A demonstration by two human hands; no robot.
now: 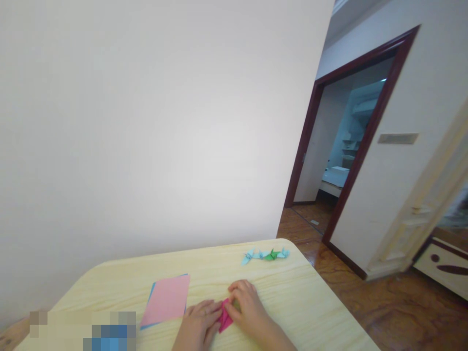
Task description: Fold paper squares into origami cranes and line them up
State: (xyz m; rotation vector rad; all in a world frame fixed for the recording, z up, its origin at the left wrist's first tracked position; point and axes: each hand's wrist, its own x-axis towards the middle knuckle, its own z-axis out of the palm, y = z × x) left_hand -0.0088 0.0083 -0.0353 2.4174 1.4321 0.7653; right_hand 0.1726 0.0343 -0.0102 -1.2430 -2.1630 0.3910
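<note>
A small folded piece of bright pink paper (225, 321) lies on the table between my hands. My left hand (201, 319) rests on its left edge, fingers pressed together, a ring on one finger. From the right, my right hand (245, 303) pinches the paper's upper part with thumb and bent fingers. Part of the paper is hidden under the fingers. Left of my hands sits a stack of square paper (166, 300), light pink on top with blue showing at its edges. Beyond my right hand stands a row of several folded paper cranes (272, 255), light blue and green.
The pale wooden table (120, 278) has rounded corners and meets a white wall (164, 146) at the back. Someone's arm (14, 334) shows at the lower left, beside a blurred patch. To the right are a wooden floor and a dark-framed doorway (309, 141).
</note>
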